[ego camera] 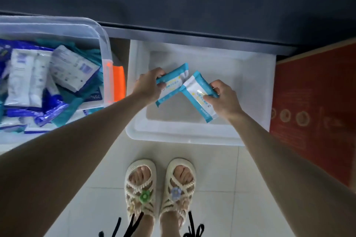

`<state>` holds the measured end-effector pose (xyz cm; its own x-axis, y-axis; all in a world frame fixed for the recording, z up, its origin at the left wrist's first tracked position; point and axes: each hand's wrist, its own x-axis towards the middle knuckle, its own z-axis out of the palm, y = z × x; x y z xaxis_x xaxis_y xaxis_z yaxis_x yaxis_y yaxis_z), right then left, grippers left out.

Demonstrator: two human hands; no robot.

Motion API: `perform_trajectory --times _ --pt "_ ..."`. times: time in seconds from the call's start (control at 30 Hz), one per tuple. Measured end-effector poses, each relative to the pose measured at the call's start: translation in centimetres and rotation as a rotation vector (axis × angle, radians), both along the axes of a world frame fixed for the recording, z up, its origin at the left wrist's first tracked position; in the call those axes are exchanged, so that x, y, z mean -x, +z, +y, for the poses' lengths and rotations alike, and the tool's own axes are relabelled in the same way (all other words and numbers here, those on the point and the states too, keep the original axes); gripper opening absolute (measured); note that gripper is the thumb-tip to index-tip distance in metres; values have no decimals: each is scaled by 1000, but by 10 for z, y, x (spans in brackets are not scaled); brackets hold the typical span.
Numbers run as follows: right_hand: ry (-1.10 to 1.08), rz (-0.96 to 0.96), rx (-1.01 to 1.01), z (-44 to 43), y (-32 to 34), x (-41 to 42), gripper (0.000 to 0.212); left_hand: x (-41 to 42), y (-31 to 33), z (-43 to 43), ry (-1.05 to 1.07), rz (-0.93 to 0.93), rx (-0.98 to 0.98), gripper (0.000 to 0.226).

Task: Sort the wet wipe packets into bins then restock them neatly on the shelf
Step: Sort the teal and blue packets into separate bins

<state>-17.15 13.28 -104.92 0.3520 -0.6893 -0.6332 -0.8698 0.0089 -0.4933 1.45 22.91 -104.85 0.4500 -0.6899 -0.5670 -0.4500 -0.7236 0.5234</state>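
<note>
My left hand [147,86] grips a teal and white wet wipe packet [173,82] by its left end. A second teal and white packet [198,94] is held at its right edge by my right hand [223,98]. Both packets hang over the inside of a white bin [250,102] on the floor, and their near ends overlap. No other packets show in the white bin. A clear bin [100,32] at the left holds several blue, white and teal packets [48,79] in a loose heap.
The clear bin has an orange latch [118,82] on its right side. A dark shelf edge [192,32] runs across above both bins. A red carton [316,106] stands right of the white bin. My sandalled feet [159,188] stand on white floor tiles below it.
</note>
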Motion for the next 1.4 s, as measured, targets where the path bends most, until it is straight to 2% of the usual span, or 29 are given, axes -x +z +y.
perform_trajectory --times 0.2,0.33,0.43,0.53,0.7,0.87,0.97,1.07,1.23,1.33,1.4 --pt "32 -14 27 -18 -62 -7 24 -15 -60 -30 -64 -116 -10 23" --pt "50 -35 59 -43 -84 -20 29 -26 -84 -48 -14 -90 -20 29" --pt "67 19 46 -45 -98 -19 31 -27 -96 -46 -29 -110 -48 29" --pt "112 64 -49 -20 -103 0 32 -22 -100 -27 -143 -155 -139 30" --pt "70 14 -164 34 -100 31 29 -7 -103 15 -189 -163 -265 33" --pt "100 92 -299 67 -101 50 32 4 -100 42 -221 -117 -318 30" --pt "80 122 -356 84 -99 58 41 6 -98 47 -225 -79 -310 29" --pt "96 107 -264 76 -97 49 46 5 -95 43 -197 -64 -255 27" --pt "189 111 -76 33 -88 12 35 -5 -87 18 -102 -86 -120 24" --pt "260 193 9 14 -80 -4 30 -6 -82 6 -114 -155 -118 32" --pt "289 278 70 6 -73 -8 34 -2 -75 9 -95 -180 -140 38"
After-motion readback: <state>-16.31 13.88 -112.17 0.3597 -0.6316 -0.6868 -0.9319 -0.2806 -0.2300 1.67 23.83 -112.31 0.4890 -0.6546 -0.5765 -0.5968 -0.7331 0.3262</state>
